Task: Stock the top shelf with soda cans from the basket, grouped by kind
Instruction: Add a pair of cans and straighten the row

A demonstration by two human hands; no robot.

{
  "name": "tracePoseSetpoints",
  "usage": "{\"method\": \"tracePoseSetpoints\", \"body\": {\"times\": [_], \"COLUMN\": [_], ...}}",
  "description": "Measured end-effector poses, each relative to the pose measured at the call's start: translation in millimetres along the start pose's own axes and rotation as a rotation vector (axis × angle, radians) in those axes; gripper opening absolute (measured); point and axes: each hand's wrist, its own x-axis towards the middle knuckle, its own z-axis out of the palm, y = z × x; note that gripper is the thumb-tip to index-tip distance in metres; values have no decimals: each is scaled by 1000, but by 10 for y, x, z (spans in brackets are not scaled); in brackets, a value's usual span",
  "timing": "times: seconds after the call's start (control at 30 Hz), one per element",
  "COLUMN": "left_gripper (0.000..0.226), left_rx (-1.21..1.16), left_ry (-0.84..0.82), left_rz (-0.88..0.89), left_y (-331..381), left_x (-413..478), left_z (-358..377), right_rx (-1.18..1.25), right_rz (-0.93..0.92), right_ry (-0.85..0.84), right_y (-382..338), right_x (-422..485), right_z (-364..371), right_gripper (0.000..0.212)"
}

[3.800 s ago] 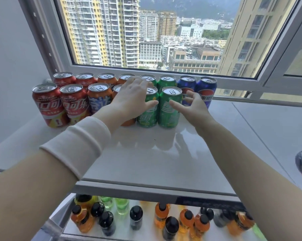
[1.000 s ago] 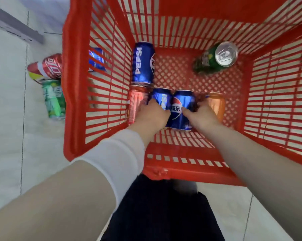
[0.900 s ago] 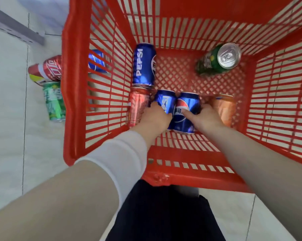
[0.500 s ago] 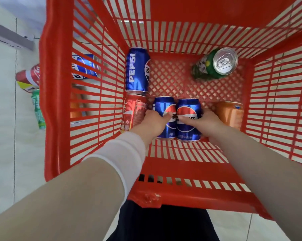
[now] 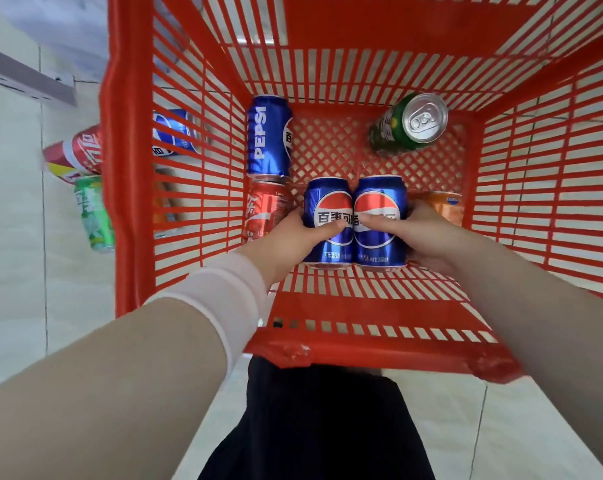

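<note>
Pale floor tiles (image 5: 12, 289) frame the red basket (image 5: 379, 355) as we lean in, our left hand (image 5: 293, 237) wrapped around the left blue can (image 5: 328, 206) and our right hand (image 5: 428, 233) curled around the right blue can (image 5: 379, 202), the pair pressed side by side just above the basket floor. By our reckoning we're mid-job: a third blue can (image 5: 269, 136), a red can (image 5: 265, 213), an orange can (image 5: 445, 206) and a tilted green can (image 5: 407, 126) lie inside awaiting pickup, more cans (image 5: 92, 209) lie on the tiles outside, and the shelf itself is out of sight.
</note>
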Motion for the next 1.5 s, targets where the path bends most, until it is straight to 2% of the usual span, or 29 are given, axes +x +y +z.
{"method": "tracePoseSetpoints", "body": {"times": [0.07,0.1,0.17,0.23,0.33,0.43,0.47,0.53,0.57,0.67,0.87,1.0,1.27,1.37,1.5], "left_gripper": [41,41,25,15,37,44,51,62,59,32,36,54,46,41,52], "left_rx": [-2,-19,-70,-143,-208,-274,-268,-240,-235,-236,-223,-180,-120,-123,-119], "left_ry": [-18,-23,-24,3,67,106,111,127,141,152,176,217,205,193,207], "left_rz": [21,32,55,65,100,174,209,267,285,320,446,529,696,763,855], "left_y": [143,212,360,472,633,871,955,1124,1220,1480,2032,2327,2842,3058,3350], "left_x": [-337,-525,-937,-1368,-2043,-2793,-3030,-3499,-3729,-4324,-5427,-6011,-6686,-6832,-7015], "left_z": [18,28,72,130,258,395,436,508,540,617,701,698,748,860,1083], "right_rx": [67,90,134,169,193,202,206,224,232,246,264,296,354,332,311], "right_rz": [-27,-46,-95,-122,-184,-236,-256,-293,-312,-373,-489,-572,-725,-785,-871], "right_ry": [27,36,53,81,127,127,136,153,162,172,181,195,216,218,197], "right_y": [-95,-157,-269,-381,-527,-691,-747,-852,-914,-1115,-1522,-1773,-2173,-2318,-2520], "right_x": [-313,-511,-931,-1390,-2162,-2955,-3204,-3673,-3906,-4574,-5747,-6340,-7072,-7263,-7491], "right_z": [9,20,35,70,123,184,202,233,240,244,275,333,297,153,-105], "right_gripper": [107,105,89,81,80,90,89,74,67,58,51,43,50,58,52]}}
